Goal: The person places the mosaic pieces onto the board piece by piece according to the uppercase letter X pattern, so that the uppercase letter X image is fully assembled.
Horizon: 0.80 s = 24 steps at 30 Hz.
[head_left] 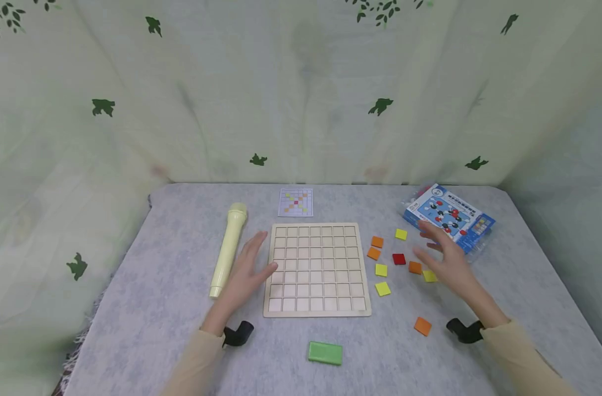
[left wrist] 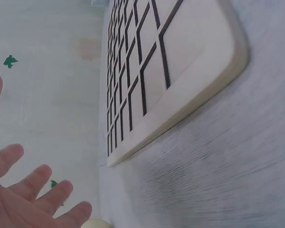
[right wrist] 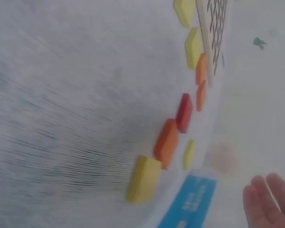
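My left hand (head_left: 245, 276) hovers by the left edge of a pale wooden grid board (head_left: 318, 314), its fingers spread and holding nothing. On the right, my right hand (head_left: 448, 263) is held above several small square tiles, also with nothing in it. Below or beside that hand lie a yellow tile (head_left: 430, 276), an orange tile (head_left: 415, 267) and a red tile (head_left: 399, 259). More yellow and orange tiles sit along the board's right side, and one orange tile (head_left: 422, 326) lies nearer the front. In the left wrist view, the spread fingers (left wrist: 47, 194) are apart from the board.
A patterned card (head_left: 295, 203) with coloured squares lies behind the board. To the left rests a cream microphone-shaped stick (head_left: 228, 253). A blue box in clear wrapping (head_left: 449, 212) lies at the back right, and a green block (head_left: 325, 353) near the front edge.
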Each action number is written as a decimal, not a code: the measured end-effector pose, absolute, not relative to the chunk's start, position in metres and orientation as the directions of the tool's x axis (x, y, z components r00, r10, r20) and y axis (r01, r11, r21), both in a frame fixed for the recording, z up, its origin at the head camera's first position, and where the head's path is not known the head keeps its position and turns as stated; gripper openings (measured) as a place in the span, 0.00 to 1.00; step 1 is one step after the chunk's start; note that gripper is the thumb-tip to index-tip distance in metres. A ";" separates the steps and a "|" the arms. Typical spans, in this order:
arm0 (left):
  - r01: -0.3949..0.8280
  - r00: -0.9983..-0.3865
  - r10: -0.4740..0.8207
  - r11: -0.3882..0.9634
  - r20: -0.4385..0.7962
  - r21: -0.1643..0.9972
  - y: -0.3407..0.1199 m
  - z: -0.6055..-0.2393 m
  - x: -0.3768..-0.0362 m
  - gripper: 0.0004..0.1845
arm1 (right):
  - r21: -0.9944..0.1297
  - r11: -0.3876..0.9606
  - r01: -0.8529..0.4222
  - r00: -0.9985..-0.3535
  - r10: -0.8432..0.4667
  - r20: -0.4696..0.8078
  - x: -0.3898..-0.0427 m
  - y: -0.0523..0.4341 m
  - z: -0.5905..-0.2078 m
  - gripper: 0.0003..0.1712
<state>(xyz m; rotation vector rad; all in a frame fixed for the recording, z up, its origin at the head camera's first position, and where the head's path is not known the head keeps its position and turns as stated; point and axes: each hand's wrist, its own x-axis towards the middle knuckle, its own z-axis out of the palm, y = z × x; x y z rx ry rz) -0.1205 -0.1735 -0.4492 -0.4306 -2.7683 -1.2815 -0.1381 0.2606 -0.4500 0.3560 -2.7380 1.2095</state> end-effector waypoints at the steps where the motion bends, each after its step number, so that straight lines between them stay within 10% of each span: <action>1: 0.250 -0.964 0.218 0.563 0.149 0.788 -0.175 -0.452 -0.119 0.36 | -0.735 0.626 -0.259 -0.966 -0.154 0.209 -0.138 0.266 -0.457 0.35; 15: 0.050 -0.976 0.213 0.418 -0.045 0.907 -0.182 -0.471 -0.106 0.31 | -0.843 0.538 -0.018 -0.984 -0.160 -0.082 -0.112 0.289 -0.474 0.25; 24: 0.262 -0.933 0.352 0.536 0.070 0.802 -0.188 -0.492 -0.111 0.35 | -0.734 0.677 -0.045 -0.990 -0.126 -0.055 -0.112 0.288 -0.481 0.20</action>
